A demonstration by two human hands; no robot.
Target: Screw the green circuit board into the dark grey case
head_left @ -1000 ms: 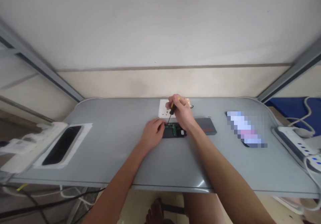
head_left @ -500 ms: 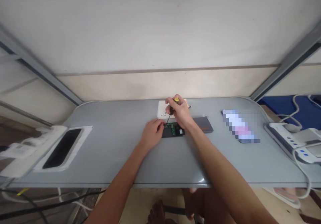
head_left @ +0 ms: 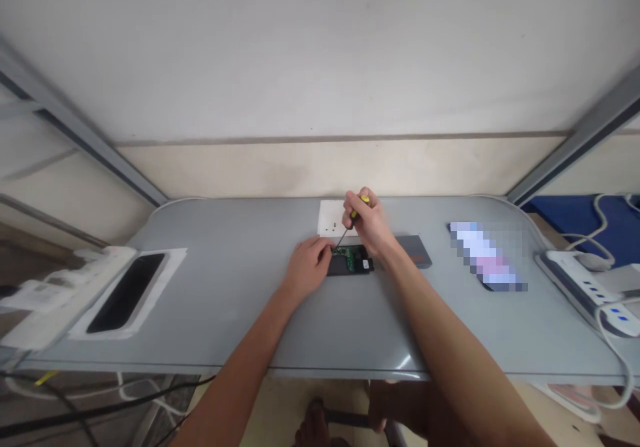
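A screwdriver (head_left: 355, 215) with a yellow and black handle is gripped in my right hand (head_left: 369, 220). Its thin shaft slants down to the left, with the tip at the upper left of a green circuit board (head_left: 351, 255). That board lies in an opened dark device case (head_left: 341, 267) on the grey table. My left hand (head_left: 309, 263) is closed at the left end of the case, fingertips close to the screwdriver tip. A white sheet (head_left: 327, 213) with several tiny dark screws lies just behind. Partly hidden by my right forearm is a flat dark grey cover (head_left: 415, 250).
On the right lie a phone (head_left: 485, 257) with a blurred screen and a white power strip (head_left: 590, 290) with cables. To the left, a dark-screened phone (head_left: 127, 293) rests on white paper beside another power strip (head_left: 55, 307). Metal posts (head_left: 555, 147) rise at both back corners.
The screwdriver leans further to the right, its handle having shifted right with my right hand. My left hand stays at the case. The whole view has shifted slightly.
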